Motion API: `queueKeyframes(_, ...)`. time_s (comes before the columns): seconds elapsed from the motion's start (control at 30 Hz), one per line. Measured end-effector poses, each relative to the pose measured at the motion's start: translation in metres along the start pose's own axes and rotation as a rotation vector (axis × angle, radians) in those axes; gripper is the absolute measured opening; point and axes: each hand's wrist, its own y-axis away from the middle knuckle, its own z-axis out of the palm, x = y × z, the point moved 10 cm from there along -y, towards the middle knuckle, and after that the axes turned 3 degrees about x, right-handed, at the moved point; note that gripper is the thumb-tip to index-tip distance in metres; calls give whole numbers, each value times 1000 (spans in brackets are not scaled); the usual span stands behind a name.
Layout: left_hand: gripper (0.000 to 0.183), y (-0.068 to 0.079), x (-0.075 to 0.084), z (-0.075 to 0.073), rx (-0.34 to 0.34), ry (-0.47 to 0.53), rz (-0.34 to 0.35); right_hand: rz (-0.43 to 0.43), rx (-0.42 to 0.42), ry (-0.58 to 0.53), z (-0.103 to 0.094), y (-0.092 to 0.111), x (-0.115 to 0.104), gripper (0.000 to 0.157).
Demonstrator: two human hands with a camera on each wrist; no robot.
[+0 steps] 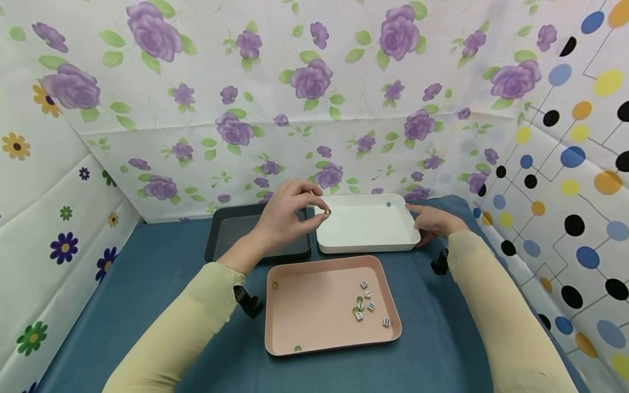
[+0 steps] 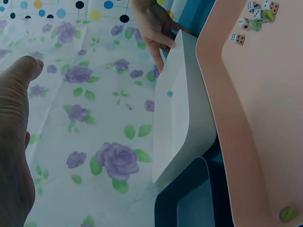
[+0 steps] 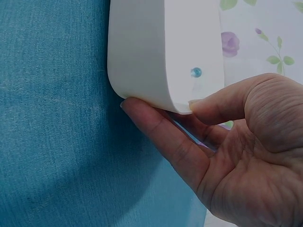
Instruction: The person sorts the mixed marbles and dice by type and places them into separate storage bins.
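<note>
My left hand (image 1: 290, 214) pinches a small marble (image 1: 327, 212) between thumb and fingertips, above the left end of the white tray (image 1: 363, 245). The marble is hidden in the left wrist view. With its thumb on the rim and fingers against the outer wall, my right hand (image 3: 236, 137) grips the right end of the white tray. One blue marble (image 3: 196, 72) lies inside that tray, toward its far right corner. Closer to me, the pink tray (image 1: 314, 305) holds several white dice (image 1: 371, 307) on its right side, with greenish glass marbles (image 1: 297, 348) among them and near its left corners.
A dark grey tray (image 1: 231, 234) stands left of the white one, partly behind my left forearm. All the trays sit on a blue cloth (image 1: 162, 273). Flowered sheeting (image 1: 275, 109) rises behind them, and a dotted sheet (image 1: 565, 191) hangs at the right.
</note>
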Motion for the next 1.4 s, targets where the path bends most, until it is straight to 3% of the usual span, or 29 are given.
queueKeyframes(0.37,8,1,-32,16,-76,-43,-134,6,9,16,-1,0,0,86)
queueKeyframes(0.63,7,21,-69,49,-283,-148,-329,10,12,24,-1,-2,1,86)
queueKeyframes(0.77,8,33,-82,60,-342,-156,-405,8,13,31,0,-2,1,86)
queueKeyframes(1.17,11,53,-89,93,-529,-252,-419,6,19,29,-2,-4,3,88)
queueKeyframes(1.4,10,57,-93,102,-548,-280,-417,3,24,28,-3,-5,3,89)
